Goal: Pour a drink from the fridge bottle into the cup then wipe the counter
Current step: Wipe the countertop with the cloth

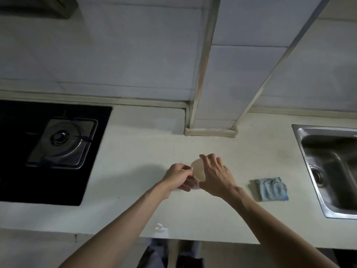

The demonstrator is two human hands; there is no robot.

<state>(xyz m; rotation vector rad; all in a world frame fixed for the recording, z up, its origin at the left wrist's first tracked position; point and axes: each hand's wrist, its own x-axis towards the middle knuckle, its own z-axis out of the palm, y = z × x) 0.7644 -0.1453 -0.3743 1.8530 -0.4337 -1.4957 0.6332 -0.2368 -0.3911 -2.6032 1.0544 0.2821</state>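
Pale surface (135, 151) runs from a black hob (48, 151) at left to an empty steel sink (328, 171) at right, a blue cloth (270, 189) lying near the sink. Both hands grip a translucent cup (198, 169) mid-surface, tilted: the left hand (178, 177) at its side, the right hand (216, 177) around it. Its contents cannot be told.

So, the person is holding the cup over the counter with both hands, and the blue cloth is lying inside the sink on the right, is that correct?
Not quite. In the head view both hands, left and right, do hold the cup over the counter, but the blue cloth lies on the counter beside the sink, not inside it.
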